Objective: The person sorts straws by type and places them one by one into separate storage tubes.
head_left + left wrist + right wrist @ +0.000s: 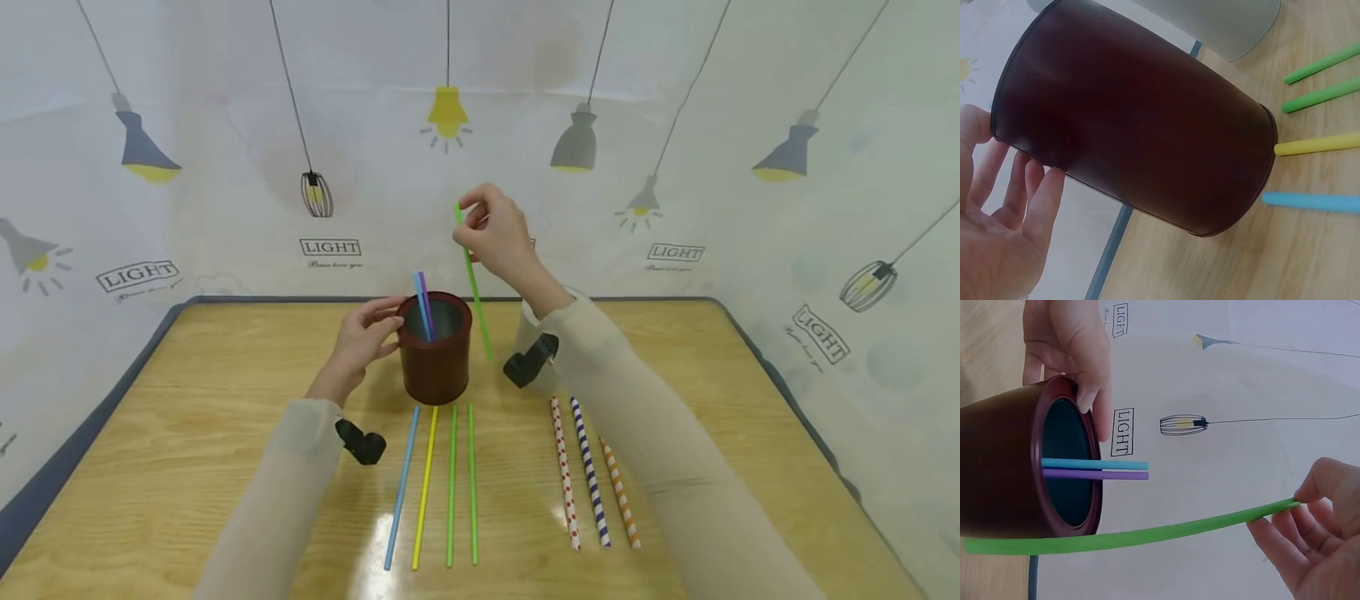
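Observation:
A dark red cylindrical container [435, 367] stands upright on the table, with a blue straw [1110, 465] and a purple straw [1094, 474] leaning inside it. My left hand [362, 340] holds this container at the left of its rim; the left wrist view shows the bent fingers [1044, 203] against its side. To the right of the container and above the table, my right hand [497, 233] pinches a green straw [477, 296] near its top end. That straw hangs slightly tilted, its lower end outside the container.
In front of the container lie a blue straw [402, 487], a yellow straw [425, 487] and two green straws [452, 487]. Farther right are red-dotted [565, 471], blue-striped [589, 471] and orange-striped straws [619, 492]. A white container [527, 333] stands partly behind my right forearm.

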Motion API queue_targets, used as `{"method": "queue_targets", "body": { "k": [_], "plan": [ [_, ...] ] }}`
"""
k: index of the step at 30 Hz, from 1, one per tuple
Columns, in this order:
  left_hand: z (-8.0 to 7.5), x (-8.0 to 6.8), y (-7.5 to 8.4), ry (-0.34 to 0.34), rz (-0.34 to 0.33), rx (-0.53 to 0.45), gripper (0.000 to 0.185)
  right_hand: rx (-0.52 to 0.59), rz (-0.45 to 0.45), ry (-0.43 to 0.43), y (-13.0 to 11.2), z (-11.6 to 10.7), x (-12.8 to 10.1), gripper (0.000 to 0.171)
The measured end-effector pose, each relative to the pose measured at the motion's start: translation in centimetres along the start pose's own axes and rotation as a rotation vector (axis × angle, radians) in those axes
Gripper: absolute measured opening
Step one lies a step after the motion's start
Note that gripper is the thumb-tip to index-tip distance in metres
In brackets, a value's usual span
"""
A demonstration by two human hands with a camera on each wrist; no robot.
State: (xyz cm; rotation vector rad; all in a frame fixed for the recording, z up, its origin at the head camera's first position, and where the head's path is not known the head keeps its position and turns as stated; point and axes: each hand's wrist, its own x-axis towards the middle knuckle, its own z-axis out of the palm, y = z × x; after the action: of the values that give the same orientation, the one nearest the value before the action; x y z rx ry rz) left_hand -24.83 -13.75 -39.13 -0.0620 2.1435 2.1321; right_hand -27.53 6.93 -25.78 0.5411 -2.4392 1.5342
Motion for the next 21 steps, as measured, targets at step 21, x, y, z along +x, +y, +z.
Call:
{"method": "queue_targets", "body": {
  "k": [21],
  "plan": [
    [-0.1, 0.1, -0.1, -0.011, -0.003, -0.005, 0.037, 0.095, -0.070, 0.093, -2.1, -0.3, 2.8, 0.027]
  ]
}}
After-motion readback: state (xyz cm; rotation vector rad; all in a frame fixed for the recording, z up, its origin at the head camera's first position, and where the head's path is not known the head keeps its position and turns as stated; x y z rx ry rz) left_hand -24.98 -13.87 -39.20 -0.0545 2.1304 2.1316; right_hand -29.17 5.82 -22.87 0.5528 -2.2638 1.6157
